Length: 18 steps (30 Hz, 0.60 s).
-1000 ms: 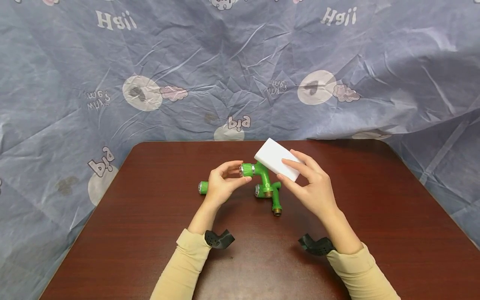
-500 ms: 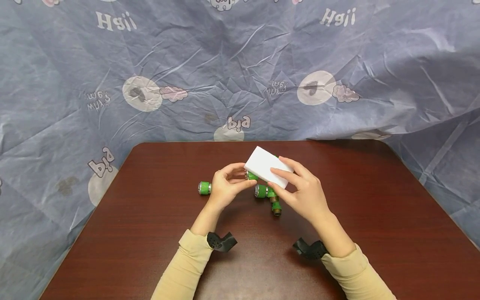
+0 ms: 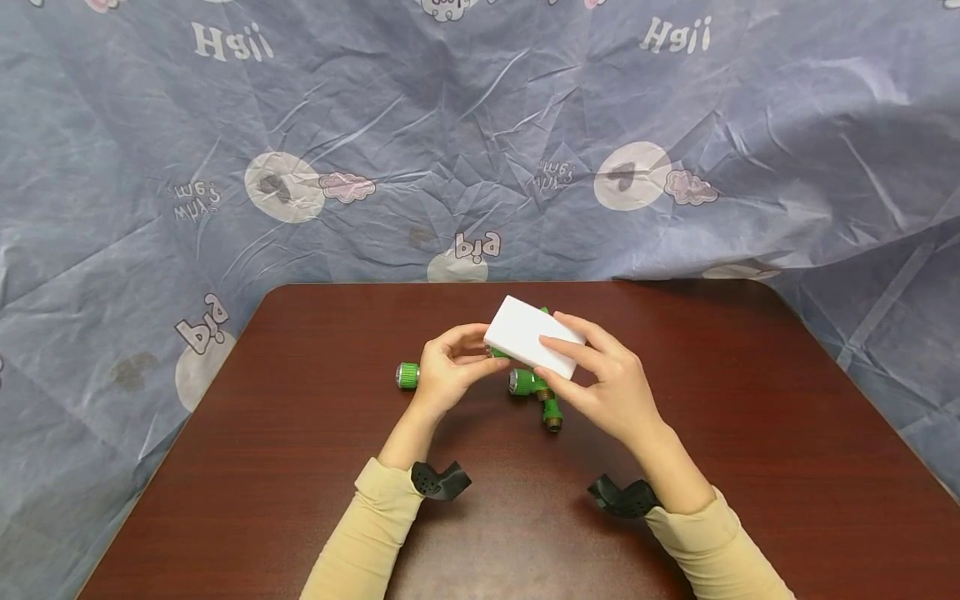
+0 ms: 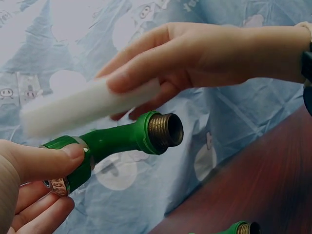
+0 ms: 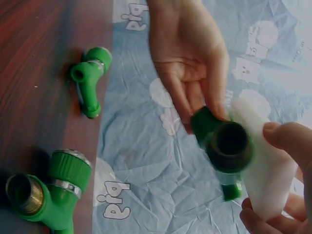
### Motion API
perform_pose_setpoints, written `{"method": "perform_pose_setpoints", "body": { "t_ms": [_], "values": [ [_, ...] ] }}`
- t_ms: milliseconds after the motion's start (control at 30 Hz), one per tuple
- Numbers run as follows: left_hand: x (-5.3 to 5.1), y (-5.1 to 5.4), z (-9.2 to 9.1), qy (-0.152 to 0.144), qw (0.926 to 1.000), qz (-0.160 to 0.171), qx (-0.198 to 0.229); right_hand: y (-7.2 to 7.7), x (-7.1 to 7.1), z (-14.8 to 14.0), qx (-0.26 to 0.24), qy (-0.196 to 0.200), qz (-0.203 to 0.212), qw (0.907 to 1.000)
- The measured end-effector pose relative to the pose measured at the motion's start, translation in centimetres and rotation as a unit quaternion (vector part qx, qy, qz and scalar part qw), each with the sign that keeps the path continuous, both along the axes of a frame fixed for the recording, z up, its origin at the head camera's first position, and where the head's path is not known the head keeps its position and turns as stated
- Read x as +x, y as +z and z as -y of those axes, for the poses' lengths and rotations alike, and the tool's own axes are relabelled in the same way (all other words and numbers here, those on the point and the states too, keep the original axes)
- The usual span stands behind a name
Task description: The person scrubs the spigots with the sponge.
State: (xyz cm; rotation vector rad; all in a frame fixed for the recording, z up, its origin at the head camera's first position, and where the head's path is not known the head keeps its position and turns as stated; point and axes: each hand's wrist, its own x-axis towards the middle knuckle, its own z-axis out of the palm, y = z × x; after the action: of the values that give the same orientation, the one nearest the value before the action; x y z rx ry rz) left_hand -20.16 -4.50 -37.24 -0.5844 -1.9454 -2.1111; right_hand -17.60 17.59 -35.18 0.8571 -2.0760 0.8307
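Note:
My left hand (image 3: 444,373) pinches a green tap (image 4: 114,141) by its ribbed knob, between thumb and fingers. The tap is held above the table, its brass threaded end (image 4: 167,130) pointing away from the hand. In my right hand (image 3: 618,379) is a white sponge block (image 3: 528,335), gripped between thumb and fingers. The sponge lies along the tap's side and hides most of it in the head view. Whether they touch is hard to tell; the sponge looks blurred in the left wrist view.
On the dark red-brown table (image 3: 480,533), a second green tap (image 5: 53,195) lies below the hands. A third green tap (image 5: 90,83) lies left of the left hand, partly hidden by it in the head view. A patterned blue cloth (image 3: 480,142) hangs behind.
My right hand has brought the sponge leftward and a little down, over the held tap, mostly in the first half second. The left hand has shifted only slightly.

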Motion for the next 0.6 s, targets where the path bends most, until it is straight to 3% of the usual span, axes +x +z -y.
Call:
{"method": "perform_pose_setpoints", "body": {
  "t_ms": [133, 267, 400, 500, 600],
  "values": [
    [-0.9, -1.2, 0.1, -0.002, 1.0000, -0.004, 0.008, 0.0, 0.0, 0.0, 0.025, -0.022, -0.019, 0.9993],
    [-1.3, -1.5, 0.5, 0.018, 0.9995, -0.004, 0.025, 0.3, -0.1, -0.5, -0.024, -0.055, -0.033, 0.9976],
    [-1.3, -1.3, 0.9, 0.030, 0.9989, 0.002, 0.035, 0.4, 0.0, -0.5, -0.047, -0.022, -0.029, 0.9983],
    [-1.3, -1.2, 1.2, 0.033, 0.9987, 0.010, 0.037, 0.5, 0.1, -0.4, -0.015, 0.003, -0.009, 0.9998],
    [-1.4, -1.1, 1.5, 0.041, 0.9981, 0.019, 0.041, 0.4, -0.1, -0.5, -0.001, -0.003, -0.005, 1.0000]
  ]
}}
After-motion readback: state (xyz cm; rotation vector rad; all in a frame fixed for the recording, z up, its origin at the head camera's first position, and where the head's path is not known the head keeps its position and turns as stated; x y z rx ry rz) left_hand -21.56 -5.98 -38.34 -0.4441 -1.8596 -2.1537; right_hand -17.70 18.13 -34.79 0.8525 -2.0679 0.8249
